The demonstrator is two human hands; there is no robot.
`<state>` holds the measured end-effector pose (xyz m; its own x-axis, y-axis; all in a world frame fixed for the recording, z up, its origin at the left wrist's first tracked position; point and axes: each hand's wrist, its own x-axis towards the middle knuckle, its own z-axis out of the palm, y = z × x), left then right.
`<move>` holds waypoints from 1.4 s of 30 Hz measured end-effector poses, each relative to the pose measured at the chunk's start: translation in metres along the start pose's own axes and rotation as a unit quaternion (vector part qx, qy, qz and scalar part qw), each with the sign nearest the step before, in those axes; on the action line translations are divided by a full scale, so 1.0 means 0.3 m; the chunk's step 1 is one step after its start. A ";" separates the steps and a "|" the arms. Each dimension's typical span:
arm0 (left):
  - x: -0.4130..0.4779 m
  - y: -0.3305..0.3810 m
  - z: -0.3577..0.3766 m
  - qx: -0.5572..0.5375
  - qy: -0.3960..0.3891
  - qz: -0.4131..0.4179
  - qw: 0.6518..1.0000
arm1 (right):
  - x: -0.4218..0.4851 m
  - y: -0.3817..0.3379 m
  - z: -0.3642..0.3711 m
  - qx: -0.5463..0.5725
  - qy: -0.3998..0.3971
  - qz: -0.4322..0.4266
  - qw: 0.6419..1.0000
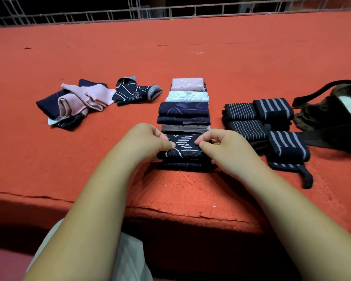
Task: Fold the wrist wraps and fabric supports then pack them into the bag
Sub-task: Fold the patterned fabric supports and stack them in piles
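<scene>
At the near end of the row, the left hand and the right hand each pinch the dark patterned fabric support between thumb and curled fingers, one at either side edge. The support lies folded on top of another dark piece, just in front of the row of folded supports. Risk: an uneven release probably lets the elastic knit spring open, and a sideways push from either wrist may shift the lower layer or skew the overlapping row beyond. To the right, the striped wrist wraps lie packed close together; the nearest one trails a loose strap tail that a passing forearm could catch, which would unroll it. Farther left, the unfolded supports lie in a tangled heap, so lifting one may drag its neighbours. The dark bag sits slumped at the far right, its straps trailing toward the wraps; a collapsed mouth could disturb folds during packing. The red carpeted surface is napped, with cracked seams near its front lip. A pale metal grille borders the far edge; the space beyond is dark.
</scene>
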<state>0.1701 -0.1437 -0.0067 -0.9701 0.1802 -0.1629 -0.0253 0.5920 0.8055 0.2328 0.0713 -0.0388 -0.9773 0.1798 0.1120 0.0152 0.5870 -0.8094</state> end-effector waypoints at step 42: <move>0.130 -0.486 -0.644 -0.200 0.247 -0.078 0.945 | 0.491 -0.661 0.894 -0.115 -0.101 -0.197 0.968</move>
<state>0.0891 -0.3747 -0.0205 -0.9391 -0.3312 -0.0918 -0.1710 0.2185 0.9607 0.0292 -0.2304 -0.0164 -0.9382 -0.2383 0.2510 -0.3425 0.7429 -0.5751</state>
